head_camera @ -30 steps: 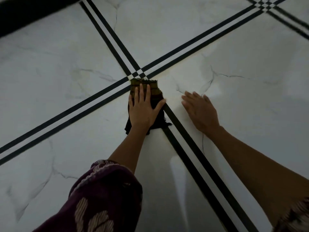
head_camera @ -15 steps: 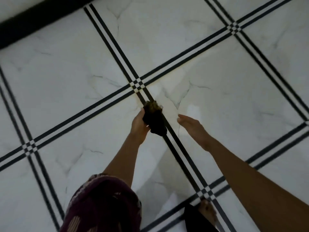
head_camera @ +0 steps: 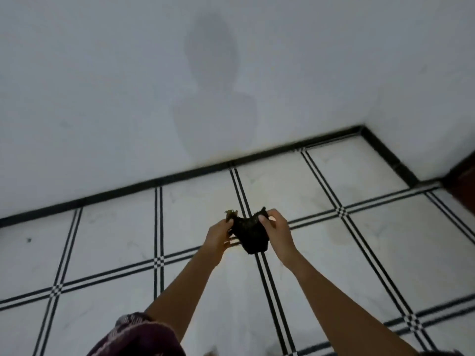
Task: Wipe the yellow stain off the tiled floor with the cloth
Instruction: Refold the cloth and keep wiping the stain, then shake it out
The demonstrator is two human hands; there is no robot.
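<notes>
Dark cloth [head_camera: 250,233] is hanging between both hands, left hand [head_camera: 218,233] and right hand [head_camera: 276,231] each pinching a top corner, well above the floor [head_camera: 115,242].

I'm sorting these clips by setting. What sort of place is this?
Probably a room corner indoors, likely in a home: a white tiled floor with black double lines, a plain wall and a black skirting strip. Both hands hold a dark cloth.

Home interior, tiled floor [head_camera: 359,253], plain wall [head_camera: 128,86]

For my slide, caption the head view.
Both hands hold the dark cloth above the tiled floor.
</notes>
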